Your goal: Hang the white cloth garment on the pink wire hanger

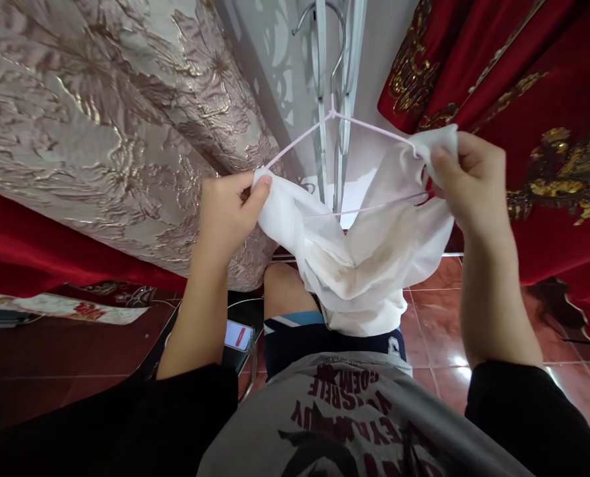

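Observation:
A white, thin cloth garment (374, 265) hangs in folds between my hands, its lower part resting over my lap. Inside its upper part is a pale pink hanger (299, 140) with a metal hook pointing up. My left hand (233, 209) pinches the garment's left upper corner at the hanger's left end. My right hand (469, 179) grips the right upper corner, slightly beyond the hanger's right arm. The hanger's lower bar shows across the opening of the cloth.
Pinkish curtain with gold relief (126, 119) stands at the left, red curtain with gold embroidery (538, 99) at the right. White metal bars (342, 132) rise ahead. A phone (238, 336) lies on a dark seat beside my left leg, above red floor tiles (439, 318).

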`<state>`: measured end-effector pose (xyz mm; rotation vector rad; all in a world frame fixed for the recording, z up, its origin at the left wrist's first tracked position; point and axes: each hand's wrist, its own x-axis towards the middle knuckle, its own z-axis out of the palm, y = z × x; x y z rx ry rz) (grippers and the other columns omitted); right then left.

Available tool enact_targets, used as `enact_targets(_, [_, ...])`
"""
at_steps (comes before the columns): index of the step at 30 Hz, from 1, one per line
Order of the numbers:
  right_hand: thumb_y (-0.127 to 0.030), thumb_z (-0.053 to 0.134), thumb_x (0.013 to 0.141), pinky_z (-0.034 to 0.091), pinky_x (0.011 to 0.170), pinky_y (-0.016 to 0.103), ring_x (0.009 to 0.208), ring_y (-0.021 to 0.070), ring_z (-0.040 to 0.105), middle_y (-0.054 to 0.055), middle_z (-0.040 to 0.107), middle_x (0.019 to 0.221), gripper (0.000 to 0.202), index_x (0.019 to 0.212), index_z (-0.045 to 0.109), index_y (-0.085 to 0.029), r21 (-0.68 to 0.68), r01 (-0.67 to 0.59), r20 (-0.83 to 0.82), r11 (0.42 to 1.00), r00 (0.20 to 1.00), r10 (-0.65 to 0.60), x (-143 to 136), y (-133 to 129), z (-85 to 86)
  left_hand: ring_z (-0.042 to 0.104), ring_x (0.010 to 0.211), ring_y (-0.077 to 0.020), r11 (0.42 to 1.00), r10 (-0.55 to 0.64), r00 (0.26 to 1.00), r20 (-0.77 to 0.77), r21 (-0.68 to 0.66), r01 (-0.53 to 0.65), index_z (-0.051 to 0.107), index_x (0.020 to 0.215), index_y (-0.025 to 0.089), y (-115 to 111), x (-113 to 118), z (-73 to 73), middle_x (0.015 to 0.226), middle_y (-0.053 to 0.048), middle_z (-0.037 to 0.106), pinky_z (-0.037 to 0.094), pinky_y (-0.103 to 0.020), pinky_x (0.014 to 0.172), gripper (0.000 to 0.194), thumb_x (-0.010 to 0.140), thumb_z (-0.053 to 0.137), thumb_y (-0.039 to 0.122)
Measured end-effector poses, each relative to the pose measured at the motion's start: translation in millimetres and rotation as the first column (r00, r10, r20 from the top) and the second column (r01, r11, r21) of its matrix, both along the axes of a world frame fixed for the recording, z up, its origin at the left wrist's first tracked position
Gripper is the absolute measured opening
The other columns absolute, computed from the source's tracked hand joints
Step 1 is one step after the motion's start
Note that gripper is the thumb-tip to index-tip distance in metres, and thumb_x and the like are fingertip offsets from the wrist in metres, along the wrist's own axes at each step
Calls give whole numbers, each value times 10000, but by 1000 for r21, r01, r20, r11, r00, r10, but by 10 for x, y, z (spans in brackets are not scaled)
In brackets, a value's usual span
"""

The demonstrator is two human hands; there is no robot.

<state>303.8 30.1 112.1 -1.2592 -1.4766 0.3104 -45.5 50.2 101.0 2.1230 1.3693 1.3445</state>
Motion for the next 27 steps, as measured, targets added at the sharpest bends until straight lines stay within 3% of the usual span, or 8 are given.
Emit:
enact_targets(4, [-334,690,894,420,803,279,789,89,480,-7,554,825,167,886,642,-174,-7,-40,145,999,989,41,-301,-168,39,333,578,-165,1000,5,999,47,26,-6,528,600,213,28,-29,-36,576,15,319,251,-340,588,398,937,719,307])
enact_targets(11, [-418,462,1030,315,658,290,597,77,308,-17,345,584,510,588,368,-182,-191,174,311,966,944,-109,-205,-206,302,392,632,-166,999,-52,985,167,-7,53,495,610,204,57,-15,-51,589,18,356,275,-330,646,421,937,750,278])
enact_targets(13, [-356,574,981,336,693,307,592,81,274,-27,312,554,486,565,387,-189,-210,256,366,944,915,-167,-190,-116,389,415,623,-191,996,-75,982,174,-26,81,487,598,226,42,26,-48,568,8,362,290,-342,631,442,925,756,356])
enact_targets(16, [-213,730,838,372,748,315,657,91,399,21,573,785,170,752,586,-183,-127,367,363,922,882,-301,-201,-12,411,482,646,-226,995,-68,962,265,-47,83,491,581,254,23,59,-39,541,-10,382,337,-347,617,441,899,765,387])
enact_targets(18, [-183,746,792,389,729,294,726,96,477,68,633,1027,192,944,629,-179,23,335,269,942,905,-329,-231,11,330,535,695,-243,995,-55,950,309,-63,78,499,584,260,30,56,-40,543,-21,403,382,-340,630,428,898,762,385])
enact_targets(21, [-258,636,896,415,697,267,764,100,541,68,646,995,129,986,627,-167,164,94,185,982,975,-124,-345,22,51,599,790,-253,993,-51,950,307,-89,83,506,606,248,77,61,-68,572,-25,447,453,-321,702,408,886,781,363])
enact_targets(24, [-324,564,956,470,858,318,922,146,622,63,698,1030,186,1036,653,-182,72,-197,330,978,930,162,-529,89,-366,643,947,-277,992,-33,923,382,-101,77,568,687,225,121,117,-124,672,-39,539,505,-319,821,313,846,823,312])
enact_targets(27, [-357,538,977,413,1016,414,1091,210,615,63,709,1148,249,1123,674,-208,41,-235,449,971,873,192,-688,190,-763,632,1111,-310,996,-20,876,482,-68,60,665,865,214,69,210,-226,948,-81,648,533,-355,926,211,821,843,319])
